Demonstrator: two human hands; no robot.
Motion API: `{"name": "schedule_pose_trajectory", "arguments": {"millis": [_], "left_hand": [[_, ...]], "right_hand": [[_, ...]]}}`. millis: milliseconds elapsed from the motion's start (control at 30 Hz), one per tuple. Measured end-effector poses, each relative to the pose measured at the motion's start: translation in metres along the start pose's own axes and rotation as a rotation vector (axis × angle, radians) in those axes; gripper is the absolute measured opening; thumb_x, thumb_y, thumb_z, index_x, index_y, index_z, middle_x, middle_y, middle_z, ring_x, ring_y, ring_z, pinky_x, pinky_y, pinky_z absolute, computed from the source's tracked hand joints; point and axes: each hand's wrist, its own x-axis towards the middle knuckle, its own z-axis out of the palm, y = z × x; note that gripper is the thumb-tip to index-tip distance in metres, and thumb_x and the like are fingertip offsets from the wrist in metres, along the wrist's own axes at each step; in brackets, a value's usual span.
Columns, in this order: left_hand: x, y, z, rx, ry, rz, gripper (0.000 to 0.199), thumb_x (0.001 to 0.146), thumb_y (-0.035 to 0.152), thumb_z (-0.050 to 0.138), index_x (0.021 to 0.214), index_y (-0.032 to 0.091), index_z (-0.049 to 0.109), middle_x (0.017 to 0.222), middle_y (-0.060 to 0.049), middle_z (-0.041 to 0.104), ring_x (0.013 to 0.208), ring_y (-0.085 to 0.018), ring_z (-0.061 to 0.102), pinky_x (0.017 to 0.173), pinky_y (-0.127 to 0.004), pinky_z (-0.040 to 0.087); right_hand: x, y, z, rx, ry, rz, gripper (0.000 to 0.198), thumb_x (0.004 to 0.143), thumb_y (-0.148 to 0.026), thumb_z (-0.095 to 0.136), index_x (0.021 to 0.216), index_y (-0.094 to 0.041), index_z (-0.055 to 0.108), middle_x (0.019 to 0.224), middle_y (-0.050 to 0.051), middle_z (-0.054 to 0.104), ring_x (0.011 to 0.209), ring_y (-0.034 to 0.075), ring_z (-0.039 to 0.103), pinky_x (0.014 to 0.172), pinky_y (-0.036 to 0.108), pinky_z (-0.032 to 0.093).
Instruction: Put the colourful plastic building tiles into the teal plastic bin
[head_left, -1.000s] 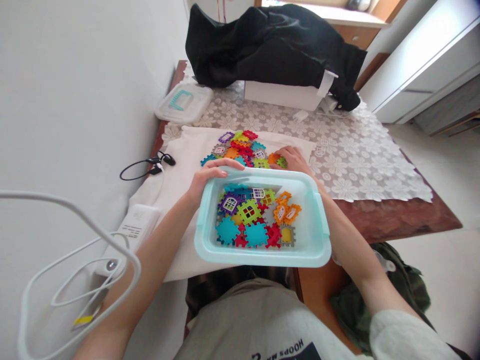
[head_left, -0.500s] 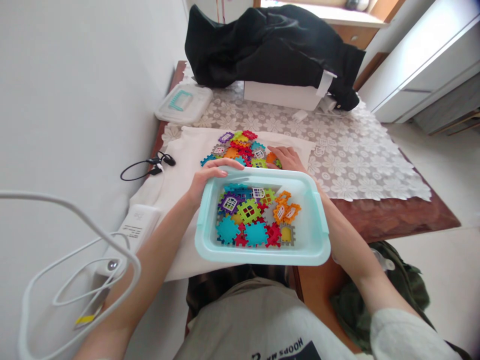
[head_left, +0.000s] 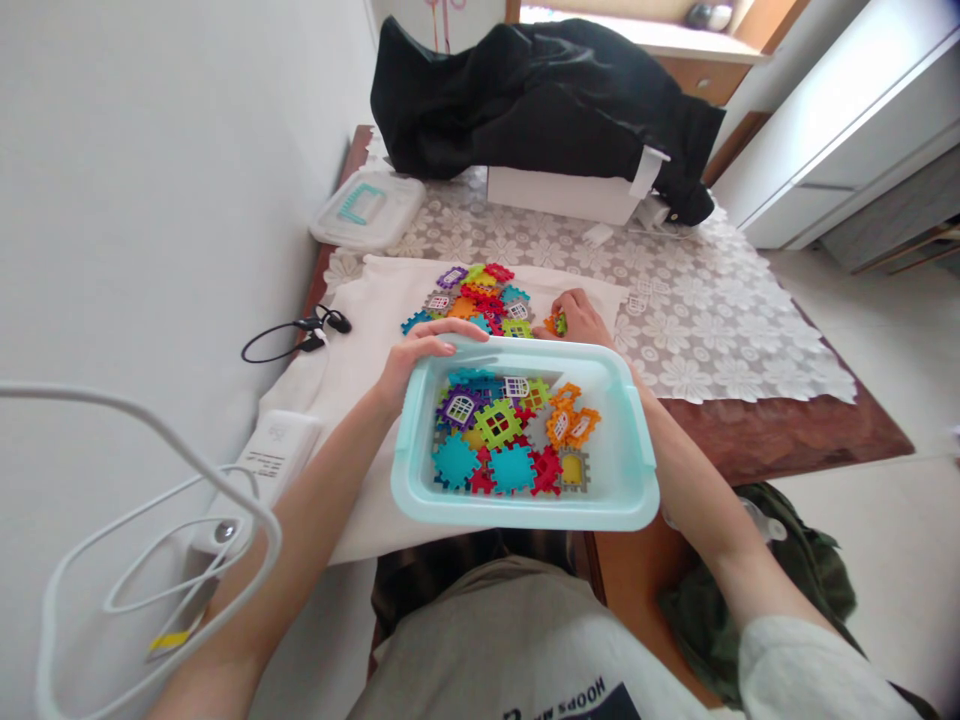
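My left hand [head_left: 424,355] grips the upper left rim of a pale turquoise plastic bin [head_left: 525,510], which is tilted toward me. Inside it lie several notched building tiles, among them a blue tile [head_left: 513,468], a green window tile [head_left: 498,424] and orange pieces [head_left: 571,418]. Beyond the bin, more such tiles are heaped on a white cloth [head_left: 352,390], with a red tile [head_left: 499,272] at the back of the heap. My right hand [head_left: 581,318] is curled closed around orange and green tiles [head_left: 559,323] right of that heap. The bin's far wall hides part of the heap.
A clear lid [head_left: 382,225] with a turquoise handle lies at the back left. Black earphones [head_left: 307,330], a white power strip [head_left: 277,450] and a looping white cable [head_left: 172,440] sit on the left. A black cloth [head_left: 540,100] drapes over a white box [head_left: 559,192] behind.
My right hand's fingers have drawn from stretched out to closed around the orange and green tiles, which have moved slightly right, away from the heap. My left hand and the bin stay nearly still.
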Motion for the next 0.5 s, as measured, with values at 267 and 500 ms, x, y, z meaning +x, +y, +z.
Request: {"name": "schedule_pose_trajectory", "arguments": {"millis": [267,500], "left_hand": [[0.001,0.01,0.007,0.058,-0.01,-0.01,0.025,0.065,0.026,0.07,0.083,0.016,0.085,0.095,-0.009,0.08,0.089,-0.024,0.07,0.075,-0.027,0.055],[-0.001,0.009,0.007,0.059,0.0,-0.034,0.028,0.067,0.027,0.07,0.087,0.017,0.087,0.098,-0.008,0.082,0.085,-0.023,0.069,0.073,-0.028,0.055]], "right_hand": [[-0.001,-0.004,-0.005,0.017,-0.025,-0.043,0.015,0.096,-0.024,0.058,0.109,-0.024,0.067,0.112,0.014,0.068,0.108,0.033,0.065,0.1,0.047,0.056],[-0.011,-0.023,-0.018,0.077,-0.073,-0.139,0.023,0.106,-0.038,0.055,0.113,-0.028,0.074,0.113,0.01,0.071,0.101,0.026,0.07,0.09,0.037,0.055]]}}
